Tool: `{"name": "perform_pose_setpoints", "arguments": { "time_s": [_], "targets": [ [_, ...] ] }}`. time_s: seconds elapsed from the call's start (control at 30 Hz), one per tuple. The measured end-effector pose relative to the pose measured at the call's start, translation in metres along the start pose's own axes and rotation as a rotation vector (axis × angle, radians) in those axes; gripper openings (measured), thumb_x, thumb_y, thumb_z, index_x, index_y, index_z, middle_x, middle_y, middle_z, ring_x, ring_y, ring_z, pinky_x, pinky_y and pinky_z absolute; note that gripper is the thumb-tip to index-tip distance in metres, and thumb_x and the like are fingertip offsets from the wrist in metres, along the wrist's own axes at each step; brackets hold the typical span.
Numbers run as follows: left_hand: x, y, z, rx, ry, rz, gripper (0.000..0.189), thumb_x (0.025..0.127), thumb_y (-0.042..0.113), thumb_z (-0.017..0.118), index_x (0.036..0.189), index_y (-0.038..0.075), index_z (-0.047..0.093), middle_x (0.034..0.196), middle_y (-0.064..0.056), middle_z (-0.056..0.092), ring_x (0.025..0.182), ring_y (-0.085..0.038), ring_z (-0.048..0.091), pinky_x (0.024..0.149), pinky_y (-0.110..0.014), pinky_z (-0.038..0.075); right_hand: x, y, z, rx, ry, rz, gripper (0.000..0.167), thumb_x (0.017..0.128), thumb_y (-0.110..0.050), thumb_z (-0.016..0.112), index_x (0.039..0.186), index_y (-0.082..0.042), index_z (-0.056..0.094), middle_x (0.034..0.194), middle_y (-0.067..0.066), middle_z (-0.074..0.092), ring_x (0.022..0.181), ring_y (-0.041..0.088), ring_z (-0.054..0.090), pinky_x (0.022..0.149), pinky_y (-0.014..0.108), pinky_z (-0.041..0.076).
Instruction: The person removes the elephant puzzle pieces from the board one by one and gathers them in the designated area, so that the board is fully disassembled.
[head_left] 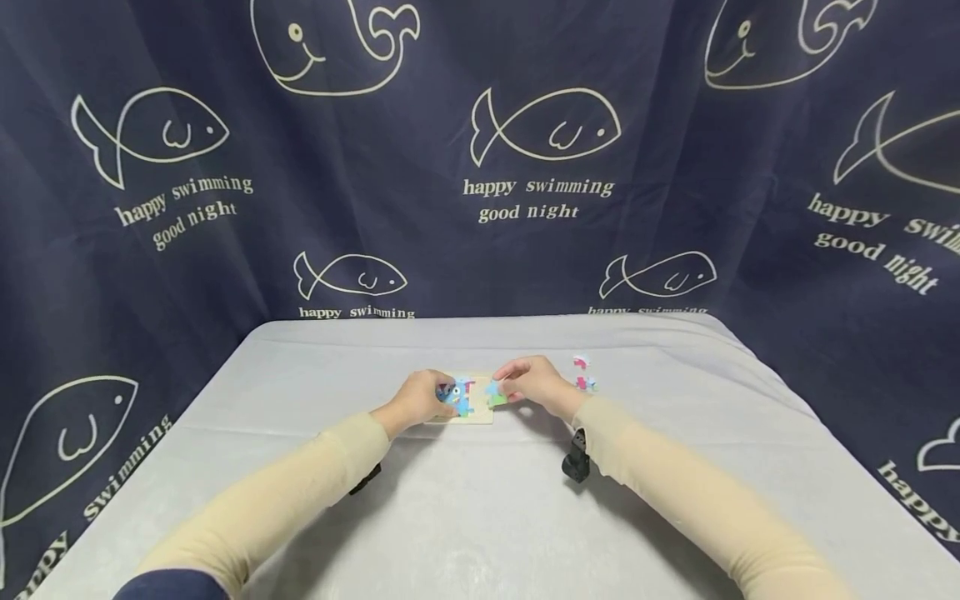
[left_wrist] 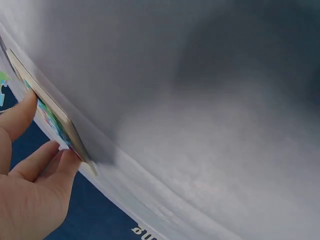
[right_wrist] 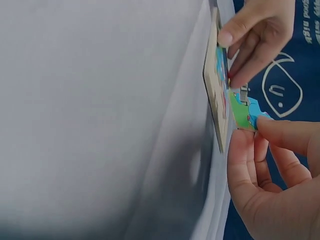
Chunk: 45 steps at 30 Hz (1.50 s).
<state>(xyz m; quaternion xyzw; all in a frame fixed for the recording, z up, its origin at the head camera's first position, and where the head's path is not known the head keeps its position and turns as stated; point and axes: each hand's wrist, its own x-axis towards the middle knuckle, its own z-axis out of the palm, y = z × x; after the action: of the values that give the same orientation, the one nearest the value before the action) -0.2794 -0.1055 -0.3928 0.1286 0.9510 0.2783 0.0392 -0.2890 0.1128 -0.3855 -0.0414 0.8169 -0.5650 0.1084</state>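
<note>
A wooden jigsaw puzzle board [head_left: 480, 420] lies on the table, with blue printed pieces [head_left: 457, 403] fitted in its left part and bare wood to the right. My left hand [head_left: 420, 398] grips the board's left end, thumb and fingers spread across the pieces there. Between thumb and fingers, my right hand [head_left: 542, 385] pinches a green and blue puzzle piece [right_wrist: 242, 111] close over the board's right end. In the left wrist view, the left thumb and fingertips meet the face of the board [left_wrist: 65, 120].
Several loose pink and white puzzle pieces [head_left: 583, 382] lie on the table beyond the right hand. A pale cloth covers the table [head_left: 465, 508]. Behind it hangs a dark blue curtain [head_left: 420, 200] with fish drawings and lettering.
</note>
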Motion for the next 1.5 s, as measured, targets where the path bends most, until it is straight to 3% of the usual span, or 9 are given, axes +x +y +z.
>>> {"name": "perform_pose_setpoints", "arguments": {
  "time_s": [0.1,0.33,0.67,1.1,1.37,1.5],
  "targets": [
    [0.002,0.002,-0.002,-0.043,0.036,-0.017,0.053,0.077,0.014,0.081,0.125,0.001,0.063,0.128,-0.017,0.062,0.123,-0.034,0.054,0.107,-0.045,0.042,0.001,0.003,-0.008,0.029,0.018,0.017,0.024,0.083,0.006,0.064,0.107,0.005,0.068,0.094,0.011,0.068,0.077,0.015,0.065,0.08,0.033,0.058],
    [0.004,0.003,-0.002,-0.199,0.078,-0.125,0.045,0.078,0.011,0.08,0.119,0.0,0.065,0.114,-0.014,0.067,0.106,-0.026,0.061,0.098,-0.039,0.049,0.002,0.009,-0.021,0.067,0.036,0.035,0.028,0.084,0.005,0.064,0.112,0.009,0.065,0.103,0.015,0.069,0.072,0.013,0.064,0.079,0.031,0.058],
    [0.008,0.003,0.003,-0.117,0.103,-0.169,0.051,0.073,0.018,0.085,0.117,0.002,0.066,0.106,-0.01,0.068,0.101,-0.025,0.059,0.096,-0.039,0.048,-0.001,0.015,-0.047,0.089,0.02,-0.017,0.033,0.086,0.003,0.063,0.118,0.012,0.061,0.098,0.011,0.07,0.074,0.009,0.065,0.077,0.026,0.057],
    [0.009,-0.001,0.004,-0.105,0.101,-0.177,0.055,0.071,0.016,0.087,0.119,0.002,0.065,0.111,-0.011,0.065,0.106,-0.027,0.058,0.099,-0.041,0.046,-0.008,0.02,-0.089,0.117,0.075,0.033,0.037,0.088,0.001,0.066,0.121,0.013,0.058,0.093,0.002,0.068,0.075,0.01,0.067,0.076,0.024,0.057],
    [0.009,-0.001,0.003,-0.135,0.094,-0.182,0.055,0.072,0.015,0.086,0.12,0.002,0.064,0.111,-0.011,0.065,0.105,-0.026,0.058,0.099,-0.041,0.046,-0.017,0.025,-0.113,0.129,0.074,0.019,0.039,0.089,0.003,0.062,0.124,0.018,0.052,0.103,0.009,0.067,0.077,0.008,0.067,0.08,0.024,0.057],
    [0.008,-0.002,0.004,-0.133,0.09,-0.188,0.054,0.072,0.016,0.086,0.12,0.003,0.064,0.11,-0.01,0.065,0.103,-0.025,0.058,0.098,-0.04,0.046,-0.023,0.032,-0.12,0.161,0.067,0.033,0.041,0.09,0.005,0.061,0.126,0.021,0.048,0.096,0.006,0.068,0.074,0.007,0.067,0.077,0.024,0.057]
  ]
}}
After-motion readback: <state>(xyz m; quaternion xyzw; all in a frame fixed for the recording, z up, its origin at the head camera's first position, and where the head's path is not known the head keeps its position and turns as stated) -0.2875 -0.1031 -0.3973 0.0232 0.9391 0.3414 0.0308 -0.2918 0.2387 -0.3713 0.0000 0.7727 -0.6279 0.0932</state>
